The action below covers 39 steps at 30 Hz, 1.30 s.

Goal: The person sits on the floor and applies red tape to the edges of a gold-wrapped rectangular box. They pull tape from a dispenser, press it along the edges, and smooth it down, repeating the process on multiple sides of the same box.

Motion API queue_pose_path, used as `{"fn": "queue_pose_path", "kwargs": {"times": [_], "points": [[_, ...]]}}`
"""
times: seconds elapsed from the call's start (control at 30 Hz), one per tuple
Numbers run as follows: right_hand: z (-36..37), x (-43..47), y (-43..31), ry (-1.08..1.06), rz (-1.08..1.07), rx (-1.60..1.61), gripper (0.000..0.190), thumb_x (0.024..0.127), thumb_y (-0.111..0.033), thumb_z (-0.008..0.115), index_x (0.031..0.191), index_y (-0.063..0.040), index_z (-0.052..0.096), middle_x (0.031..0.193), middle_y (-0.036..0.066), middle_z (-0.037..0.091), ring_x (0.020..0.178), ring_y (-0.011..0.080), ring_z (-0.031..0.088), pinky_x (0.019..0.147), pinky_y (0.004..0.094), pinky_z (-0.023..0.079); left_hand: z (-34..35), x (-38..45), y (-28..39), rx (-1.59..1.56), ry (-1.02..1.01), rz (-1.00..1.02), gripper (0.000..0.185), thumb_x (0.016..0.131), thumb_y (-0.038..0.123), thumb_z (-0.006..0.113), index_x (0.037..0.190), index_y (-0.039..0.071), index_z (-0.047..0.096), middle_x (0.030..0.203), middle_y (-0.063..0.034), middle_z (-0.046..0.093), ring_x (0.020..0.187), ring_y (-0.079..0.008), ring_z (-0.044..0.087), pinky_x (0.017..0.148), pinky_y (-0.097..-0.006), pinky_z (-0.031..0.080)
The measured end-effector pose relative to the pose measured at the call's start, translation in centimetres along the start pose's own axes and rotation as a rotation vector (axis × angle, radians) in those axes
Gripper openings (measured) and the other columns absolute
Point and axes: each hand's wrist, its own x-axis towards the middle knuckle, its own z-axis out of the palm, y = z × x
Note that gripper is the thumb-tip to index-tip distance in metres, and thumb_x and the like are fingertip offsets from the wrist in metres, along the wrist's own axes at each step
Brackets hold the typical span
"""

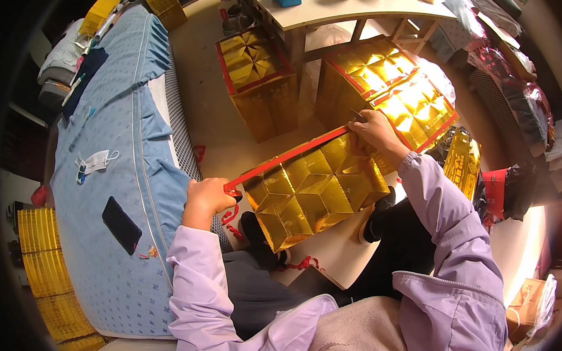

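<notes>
A box covered in gold foil (305,188), with a raised faceted pattern, stands tilted between my knees. A strip of red tape (287,153) runs along its upper edge and reaches past the left corner. My left hand (207,198) grips the roll of red tape (234,193) at that end, beside the box and mostly hidden by the fingers. At the box's right corner, my right hand (376,131) presses near the other end of the tape. A dark, thin pointed tool (358,116) sticks out from its fingers; its kind is unclear.
Red-edged gold boxes stand ahead (257,91) and at right (416,111), near a wooden table (296,15). A blue-covered bed (117,150) at left bears a phone (121,225) and a face mask (98,160). Red tape scraps (304,263) lie by my feet.
</notes>
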Motion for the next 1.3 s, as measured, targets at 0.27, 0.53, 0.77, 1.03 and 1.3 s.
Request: {"fn": "queue_pose_path", "kwargs": {"times": [0.27, 0.53, 0.77, 1.03, 1.3], "points": [[0.0, -0.6, -0.9, 0.022, 0.015, -0.040, 0.027, 0.092, -0.029, 0.076, 0.092, -0.002, 0.069, 0.081, 0.013, 0.071, 0.076, 0.0259, 0.071, 0.072, 0.0410, 0.052, 0.2, 0.0, 0.1, -0.008, 0.003, -0.007, 0.038, 0.073, 0.043, 0.071, 0.099, 0.017, 0.077, 0.100, -0.0117, 0.078, 0.101, -0.0323, 0.071, 0.089, -0.0422, 0.044], [0.3, -1.3, -2.0, 0.013, 0.033, 0.001, 0.026, 0.094, -0.024, 0.075, 0.092, -0.001, 0.063, 0.076, 0.012, 0.068, 0.062, 0.0208, 0.069, 0.061, 0.0382, 0.052, 0.0, -0.2, 0.4, -0.026, -0.026, 0.005, 0.033, 0.079, 0.038, 0.065, 0.100, 0.016, 0.079, 0.106, -0.0115, 0.078, 0.104, -0.0311, 0.072, 0.099, -0.0475, 0.043], [0.2, -1.9, -3.0, 0.030, 0.004, -0.148, 0.029, 0.092, -0.027, 0.076, 0.092, -0.002, 0.061, 0.083, 0.014, 0.068, 0.066, 0.0257, 0.071, 0.063, 0.0418, 0.052, 0.6, 0.5, -0.2, 0.007, -0.077, 0.004, 0.038, 0.076, 0.043, 0.067, 0.105, 0.020, 0.078, 0.107, -0.0122, 0.077, 0.106, -0.0349, 0.070, 0.092, -0.0485, 0.046], [0.4, -0.7, -1.7, 0.033, -0.022, -0.310, 0.037, 0.091, -0.038, 0.074, 0.098, -0.004, 0.065, 0.103, 0.016, 0.072, 0.103, 0.0353, 0.068, 0.086, 0.0465, 0.050, 1.5, 1.1, -0.1, -0.021, -0.066, -0.043, 0.025, 0.079, 0.034, 0.065, 0.094, 0.019, 0.078, 0.103, -0.0065, 0.078, 0.104, -0.0273, 0.072, 0.099, -0.0461, 0.040], [0.0, -0.5, -1.9, -0.031, 0.106, -0.179, 0.036, 0.091, -0.037, 0.079, 0.099, -0.005, 0.065, 0.094, 0.014, 0.071, 0.089, 0.0309, 0.070, 0.079, 0.0442, 0.052, 2.6, 1.7, -0.5, 0.000, -0.025, 0.026, 0.067, 0.079, 0.040, 0.069, 0.145, 0.036, 0.060, 0.118, -0.0056, 0.076, 0.112, -0.0243, 0.069, 0.100, -0.0440, 0.041]]}}
